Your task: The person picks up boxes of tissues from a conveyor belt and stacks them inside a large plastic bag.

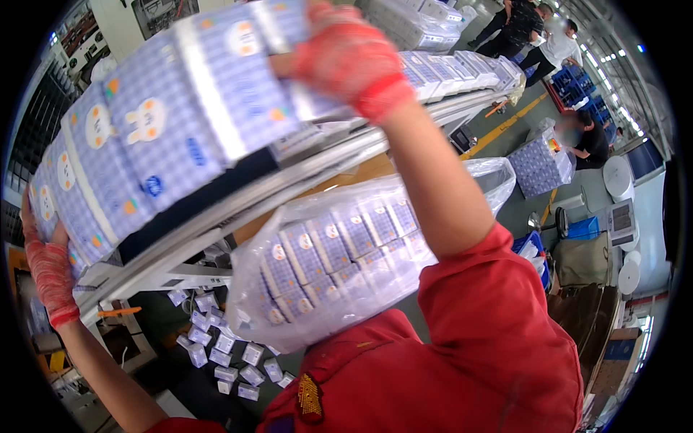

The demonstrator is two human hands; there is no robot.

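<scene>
A row of lilac checked tissue packs (173, 126) with rabbit faces and white bands spans the upper left, above the conveyor. At its left end my left hand (50, 274), in a red-and-white knit glove, presses with thumb and fingers around the packs. My right hand (351, 61), gloved alike and blurred, grips the row's other end, its bare thumb against the packs. Between my arms a clear plastic bag (253, 310) holds two layers of similar packs (339, 238), close to my body. Its open mouth lies to the right, past my right forearm.
The metal conveyor rail (310, 177) runs from lower left to upper right, with more packs (462, 71) farther along. Several small packs (224, 343) lie scattered below. A filled bag (541, 166) stands beside a crouching person (592, 141); other people stand at the back.
</scene>
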